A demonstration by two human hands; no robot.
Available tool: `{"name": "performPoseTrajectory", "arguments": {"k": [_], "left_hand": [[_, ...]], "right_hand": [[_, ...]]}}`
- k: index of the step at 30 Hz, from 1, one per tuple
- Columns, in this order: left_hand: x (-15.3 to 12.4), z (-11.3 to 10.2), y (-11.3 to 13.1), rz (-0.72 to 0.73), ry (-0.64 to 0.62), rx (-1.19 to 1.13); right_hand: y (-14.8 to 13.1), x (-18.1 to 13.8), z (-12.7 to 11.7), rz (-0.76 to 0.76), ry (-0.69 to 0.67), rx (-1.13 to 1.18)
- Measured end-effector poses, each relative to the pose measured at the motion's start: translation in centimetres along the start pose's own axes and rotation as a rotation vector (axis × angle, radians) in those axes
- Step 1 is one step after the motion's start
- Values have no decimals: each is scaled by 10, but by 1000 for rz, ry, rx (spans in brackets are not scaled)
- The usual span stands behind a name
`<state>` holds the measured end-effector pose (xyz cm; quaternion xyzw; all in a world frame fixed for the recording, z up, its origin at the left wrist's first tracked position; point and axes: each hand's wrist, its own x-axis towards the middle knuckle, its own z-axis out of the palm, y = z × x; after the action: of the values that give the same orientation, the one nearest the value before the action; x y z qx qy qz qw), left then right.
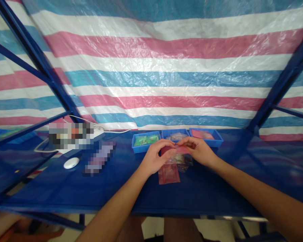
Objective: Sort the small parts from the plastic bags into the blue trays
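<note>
Hands meet mid-table: left hand [155, 158] and right hand [200, 152] both pinch a small reddish pouch [178, 149] by its top edge, fingertips pressed together, just above a flat red pouch [168, 174] and clear packets [184, 163]. Step looks like working the pouch mouth; thin film wants a light, even pinch. Blue table [217, 191], blue trays [144, 150] at back, white mouse [71, 163] left, striped tarp [166, 67] behind.
</note>
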<state>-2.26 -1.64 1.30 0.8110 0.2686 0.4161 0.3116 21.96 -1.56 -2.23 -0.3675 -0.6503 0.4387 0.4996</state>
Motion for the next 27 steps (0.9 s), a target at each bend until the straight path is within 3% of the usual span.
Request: {"name": "performPoseTrajectory", "arguments": {"k": [3, 9, 17, 20, 24, 27], "left_hand": [[0, 1, -3, -44, 18, -85], [2, 12, -26, -274, 106, -237], [6, 10, -23, -261, 173, -352], [5, 11, -21, -258, 137, -424], [4, 12, -22, -258, 114, -462], [4, 13, -24, -275, 113, -424]], "right_hand": [[-1, 0, -2, -9, 19, 6], [-9, -1, 0, 18, 0, 62], [-17, 2, -1, 57, 72, 208], [-18, -1, 2, 51, 54, 125], [-15, -3, 4, 84, -66, 34], [-11, -1, 2, 79, 8, 64]]}}
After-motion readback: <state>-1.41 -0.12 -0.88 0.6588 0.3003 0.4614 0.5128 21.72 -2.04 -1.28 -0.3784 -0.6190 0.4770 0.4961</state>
